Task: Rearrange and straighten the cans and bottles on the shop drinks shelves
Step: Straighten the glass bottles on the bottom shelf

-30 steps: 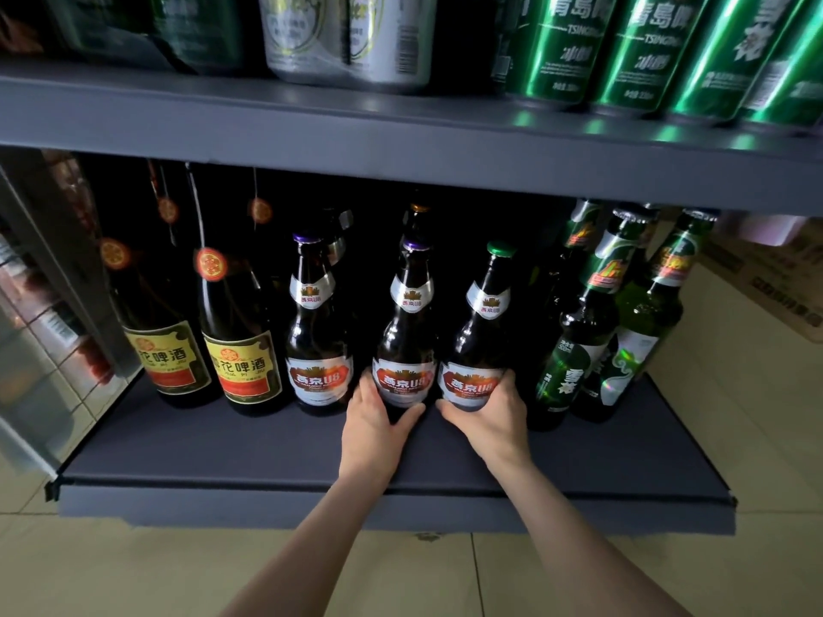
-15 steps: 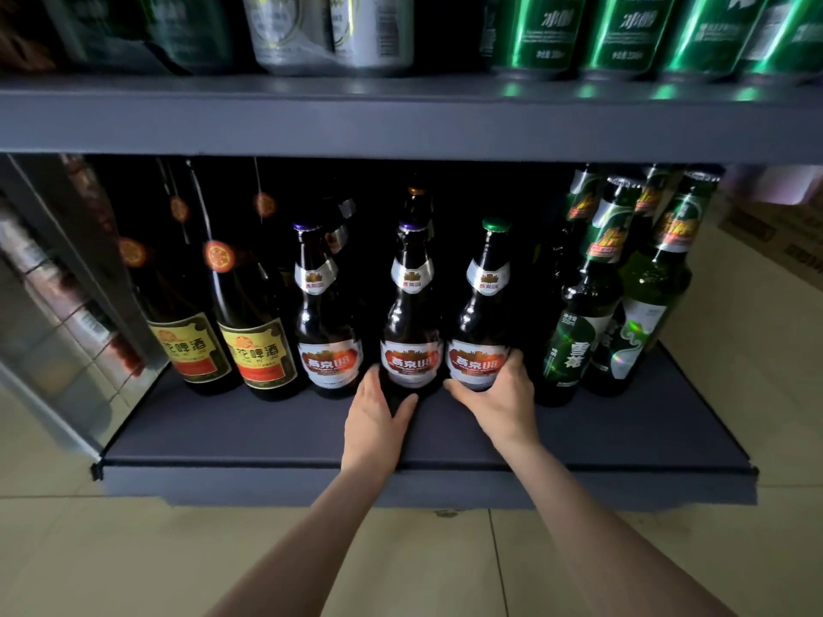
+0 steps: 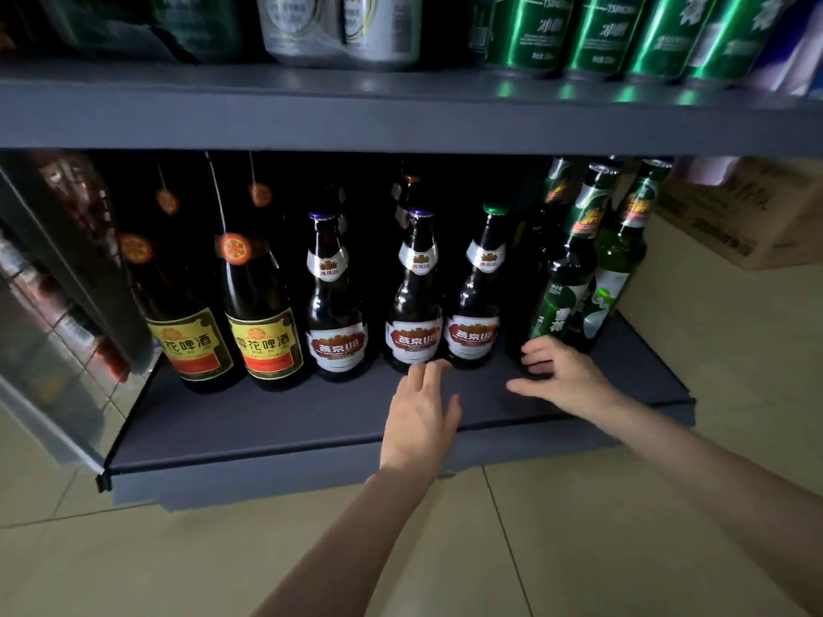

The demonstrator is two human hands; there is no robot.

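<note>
Lower shelf (image 3: 267,420), dark grey board, bottles in a front row, all upright.

Left hand (image 3: 421,418): palm down over the bare shelf front, fingers straight and together, gripping nothing. Its fingertips (image 3: 429,369) lie just short of the base of the middle brown bottle (image 3: 413,300), purple cap, red-and-white label; contact cannot be told.

Right hand (image 3: 563,378): fingers spread and loosely bent, thumb stretched toward the left hand, nothing held. Its fingertips (image 3: 530,349) hover just before the dark green bottle (image 3: 563,296) and beside the foot of the green-capped brown bottle (image 3: 474,305).

Beyond the left hand's little-finger side: a third brown bottle (image 3: 335,313) with the same label, then two tall dark bottles with yellow labels (image 3: 262,313), (image 3: 187,322).

Beyond the right hand's fingers: a paler green bottle (image 3: 612,278) at the row's end, more necks behind.

Upper shelf (image 3: 401,113): silver cans (image 3: 338,28) above the left hand, green cans (image 3: 596,33) above the right hand.

Beige floor tiles (image 3: 178,563); cardboard box (image 3: 739,220) past the shelf end.
</note>
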